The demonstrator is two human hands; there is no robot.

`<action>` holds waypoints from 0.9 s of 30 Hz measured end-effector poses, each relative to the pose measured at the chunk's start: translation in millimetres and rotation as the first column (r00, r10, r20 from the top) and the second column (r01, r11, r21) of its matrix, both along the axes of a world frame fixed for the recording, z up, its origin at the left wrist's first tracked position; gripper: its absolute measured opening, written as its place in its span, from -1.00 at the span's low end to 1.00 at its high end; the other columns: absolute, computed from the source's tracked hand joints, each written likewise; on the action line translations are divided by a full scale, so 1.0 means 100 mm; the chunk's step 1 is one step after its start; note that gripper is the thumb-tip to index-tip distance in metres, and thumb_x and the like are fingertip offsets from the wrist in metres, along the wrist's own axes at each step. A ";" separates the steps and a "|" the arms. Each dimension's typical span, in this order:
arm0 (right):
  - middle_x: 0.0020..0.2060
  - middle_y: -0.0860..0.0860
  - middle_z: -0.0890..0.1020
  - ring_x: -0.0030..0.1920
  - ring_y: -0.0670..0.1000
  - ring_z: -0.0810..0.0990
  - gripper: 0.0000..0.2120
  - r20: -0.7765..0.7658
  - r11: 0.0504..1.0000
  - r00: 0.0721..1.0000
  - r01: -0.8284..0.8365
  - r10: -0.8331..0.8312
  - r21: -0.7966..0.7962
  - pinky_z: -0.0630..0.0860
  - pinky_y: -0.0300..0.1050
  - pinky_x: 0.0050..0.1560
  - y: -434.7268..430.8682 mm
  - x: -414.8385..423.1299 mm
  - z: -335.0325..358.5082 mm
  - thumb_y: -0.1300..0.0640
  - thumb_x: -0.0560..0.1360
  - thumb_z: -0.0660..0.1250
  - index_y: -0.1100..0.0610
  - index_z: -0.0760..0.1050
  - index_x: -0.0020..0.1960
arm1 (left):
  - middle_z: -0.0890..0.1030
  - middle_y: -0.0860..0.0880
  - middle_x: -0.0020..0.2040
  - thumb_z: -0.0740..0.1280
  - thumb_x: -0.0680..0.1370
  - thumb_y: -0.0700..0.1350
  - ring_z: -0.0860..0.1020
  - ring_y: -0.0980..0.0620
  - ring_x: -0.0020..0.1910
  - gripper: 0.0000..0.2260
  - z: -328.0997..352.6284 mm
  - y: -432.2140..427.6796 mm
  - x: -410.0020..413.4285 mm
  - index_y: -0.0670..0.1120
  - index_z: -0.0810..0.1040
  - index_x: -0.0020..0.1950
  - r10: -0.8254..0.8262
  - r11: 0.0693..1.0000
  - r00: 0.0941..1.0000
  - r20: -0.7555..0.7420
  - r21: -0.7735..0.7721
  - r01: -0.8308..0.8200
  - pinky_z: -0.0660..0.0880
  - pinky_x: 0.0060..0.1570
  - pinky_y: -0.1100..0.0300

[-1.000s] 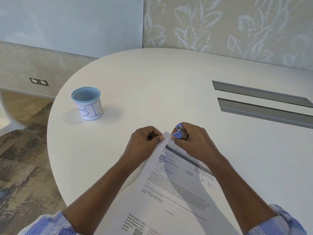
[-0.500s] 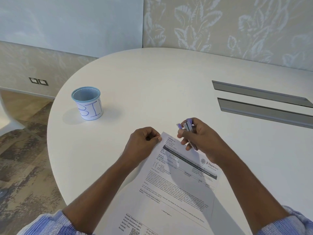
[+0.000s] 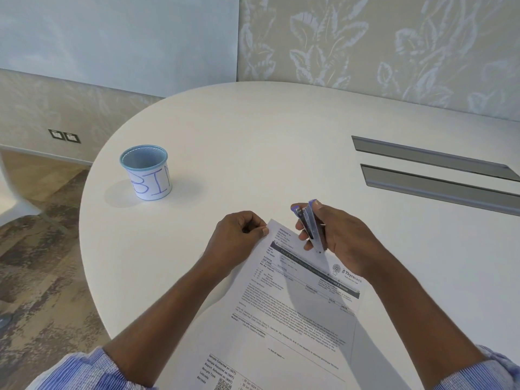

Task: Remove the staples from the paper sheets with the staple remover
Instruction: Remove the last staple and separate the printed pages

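Printed paper sheets (image 3: 292, 313) lie on the white table (image 3: 253, 142) in front of me, turned at an angle. My left hand (image 3: 239, 237) pinches their top left corner with thumb and forefinger. My right hand (image 3: 337, 237) holds a purple and metal staple remover (image 3: 311, 225) lifted a little above the top edge of the sheets, its purple end pointing away from me. No staple is visible in the corner; my fingers hide that spot.
A small blue-rimmed cup labelled "BIN" (image 3: 147, 173) stands on the table to the far left. Two grey cable slots (image 3: 433, 173) run across the table at the right. The table's curved edge drops to the floor on the left.
My right hand has lifted the staple remover off the top corner of the sheets and drawn it up and to the right. The left hand has kept its pinch on the corner.
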State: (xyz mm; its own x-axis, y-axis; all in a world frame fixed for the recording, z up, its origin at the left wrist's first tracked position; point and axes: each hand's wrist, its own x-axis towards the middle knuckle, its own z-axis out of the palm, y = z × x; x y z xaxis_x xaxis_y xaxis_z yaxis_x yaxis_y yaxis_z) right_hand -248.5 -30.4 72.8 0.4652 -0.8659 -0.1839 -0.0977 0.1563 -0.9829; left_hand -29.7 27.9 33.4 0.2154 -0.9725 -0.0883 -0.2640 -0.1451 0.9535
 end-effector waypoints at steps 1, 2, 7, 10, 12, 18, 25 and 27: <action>-0.09 0.06 0.68 -0.14 0.03 0.67 -0.64 -0.033 0.999 0.999 -0.015 0.014 -0.047 0.64 -0.04 -0.12 0.00 -0.01 0.01 -0.13 0.65 0.25 0.06 0.69 0.19 | 0.70 -0.22 -0.19 0.46 0.57 -0.12 0.50 0.02 -0.31 -0.86 0.00 0.00 0.00 -0.11 0.65 -0.17 -0.001 1.000 1.000 0.000 -0.001 0.001 0.44 -0.18 0.10; -0.09 0.03 0.66 -0.15 0.00 0.67 -0.67 -0.089 0.994 0.996 -0.038 0.029 -0.101 0.63 -0.10 -0.14 -0.01 -0.01 0.02 -0.13 0.60 0.29 0.02 0.68 0.19 | 0.70 -0.24 -0.16 0.46 0.57 -0.12 0.50 0.01 -0.31 -0.86 0.01 0.00 0.01 -0.12 0.65 -0.17 -0.001 1.000 1.000 0.000 -0.004 0.001 0.44 -0.18 0.09; -0.13 -0.21 0.68 -0.33 -0.19 0.54 -0.76 -0.505 0.885 0.863 -0.237 0.003 -0.400 0.41 -0.40 -0.33 -0.14 -0.04 0.16 -0.09 0.45 0.55 -0.10 0.61 0.07 | 0.74 -0.18 -0.16 0.46 0.56 -0.14 0.56 0.03 -0.29 -0.87 0.04 -0.02 0.01 -0.10 0.66 -0.18 -0.017 1.000 1.000 0.026 -0.007 0.017 0.47 -0.19 0.09; -0.14 -0.23 0.66 -0.33 -0.20 0.52 -0.69 -0.677 0.812 0.736 -0.393 -0.004 -0.432 0.36 -0.42 -0.39 -0.22 0.01 0.31 -0.15 0.36 0.60 -0.11 0.61 0.01 | 0.76 -0.12 -0.18 0.45 0.57 -0.15 0.59 0.04 -0.29 -0.88 0.09 -0.05 0.01 -0.11 0.67 -0.17 -0.047 0.999 0.996 0.076 -0.011 0.048 0.49 -0.20 0.07; -0.12 -0.23 0.64 -0.22 -0.18 0.58 -0.68 -0.765 0.764 0.644 -0.486 -0.016 -0.425 0.41 -0.38 -0.37 -0.26 0.06 0.41 -0.17 0.35 0.60 -0.11 0.62 0.02 | 0.75 -0.07 -0.22 0.45 0.57 -0.14 0.57 0.07 -0.32 -0.88 0.14 -0.06 0.01 -0.10 0.68 -0.17 -0.063 0.997 0.989 0.131 -0.025 0.067 0.48 -0.23 0.10; -0.11 -0.20 0.60 -0.17 -0.22 0.52 -0.65 -0.893 0.645 0.449 -0.672 -0.035 -0.363 0.42 -0.17 -0.20 -0.30 0.29 0.67 -0.14 0.37 0.58 -0.06 0.65 0.09 | 0.72 -0.06 -0.24 0.44 0.56 -0.16 0.52 0.06 -0.34 -0.88 0.29 -0.10 -0.04 -0.09 0.68 -0.18 -0.108 0.989 0.957 0.268 -0.066 0.130 0.41 -0.29 0.20; -0.15 -0.18 0.57 -0.17 -0.14 0.48 -0.63 -0.955 0.574 0.283 -0.770 -0.087 -0.281 0.35 -0.14 -0.25 -0.31 0.46 0.78 -0.17 0.36 0.58 -0.07 0.65 0.11 | 0.66 0.09 -0.31 0.43 0.56 -0.19 0.49 0.11 -0.37 -0.86 0.36 -0.11 -0.10 -0.05 0.68 -0.20 -0.115 0.984 0.945 0.305 -0.093 0.150 0.36 -0.39 0.34; -0.10 -0.17 0.59 -0.15 -0.12 0.47 -0.61 -0.960 0.561 0.259 -0.782 -0.105 -0.272 0.29 -0.17 -0.28 -0.31 0.48 0.78 -0.18 0.36 0.58 -0.07 0.64 0.12 | 0.68 0.06 -0.28 0.43 0.56 -0.19 0.51 0.08 -0.35 -0.87 0.36 -0.11 -0.10 -0.08 0.68 -0.18 -0.109 0.986 0.949 0.297 -0.091 0.141 0.38 -0.36 0.31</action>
State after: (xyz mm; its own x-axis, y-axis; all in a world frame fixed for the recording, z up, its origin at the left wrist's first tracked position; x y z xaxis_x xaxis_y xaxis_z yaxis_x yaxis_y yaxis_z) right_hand -200.7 -61.4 150.9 0.6929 -0.6858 -0.2226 -0.7052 -0.7089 -0.0111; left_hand -39.6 16.7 69.4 0.0919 -0.9934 0.0689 -0.5410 0.0083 0.8410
